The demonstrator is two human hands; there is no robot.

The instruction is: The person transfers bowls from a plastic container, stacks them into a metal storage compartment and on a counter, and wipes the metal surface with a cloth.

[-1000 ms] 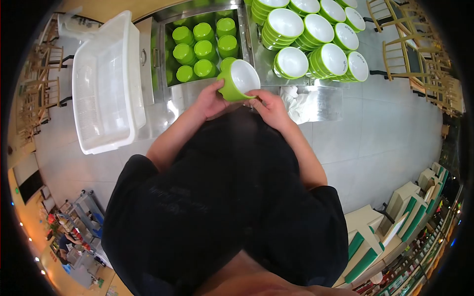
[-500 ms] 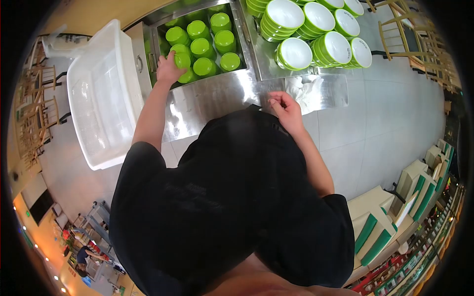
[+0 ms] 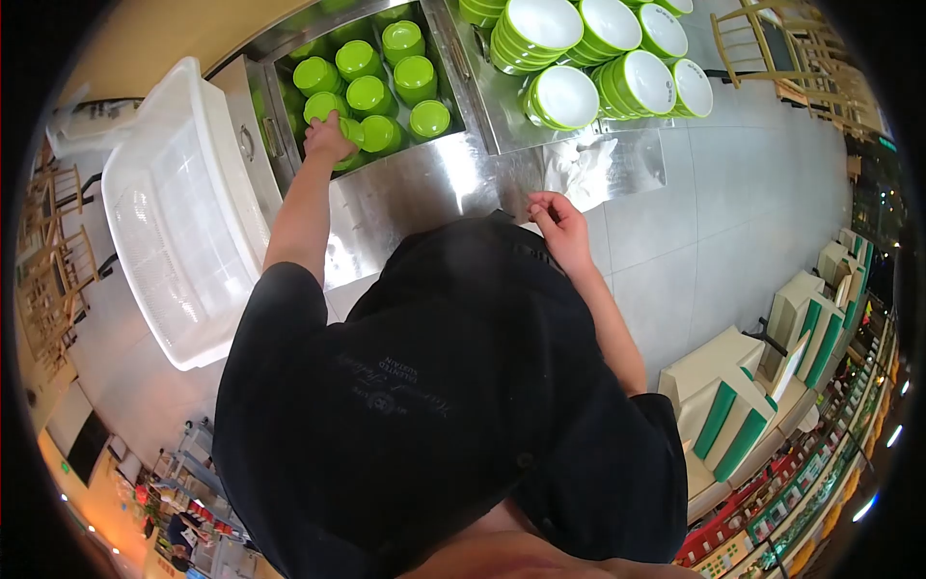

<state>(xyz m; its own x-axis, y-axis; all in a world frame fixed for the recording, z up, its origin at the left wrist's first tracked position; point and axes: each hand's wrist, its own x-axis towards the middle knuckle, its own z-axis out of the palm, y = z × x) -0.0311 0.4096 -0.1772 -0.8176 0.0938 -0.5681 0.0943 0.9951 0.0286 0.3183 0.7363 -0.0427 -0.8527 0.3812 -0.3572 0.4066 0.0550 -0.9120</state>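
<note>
Bottom-up green bowls [image 3: 415, 79], smooth and shiny, sit in a square, shiny metal bin [image 3: 463, 127] on the far left side. The left hand [image 3: 328, 141] reaches into the bin's near left corner. Its fingers are bent over a tilted green bowl [image 3: 349, 133] and touch it. The palm is turned away and the fingertips are partly hidden, so I can't tell if they grip it. How deep the bowls go is hard to see too, since the ones on top cover what is below.

The right hand [image 3: 567, 234] hangs near the front of the person's black shirt [image 3: 415, 405]. Its fingers are curled in. I see nothing in them, but I can't tell if they are fully closed.

To the right of the bin, piles of green bowls with white insides [image 3: 566, 97] stand on the metal worktop [image 3: 513, 135]. The farthest piles are cut off. Nearer is a crumpled white cloth or paper [image 3: 584, 169]. A big white plastic basket [image 3: 174, 217] is left of the bin. Another person [image 3: 183, 533] is small and blurry.
</note>
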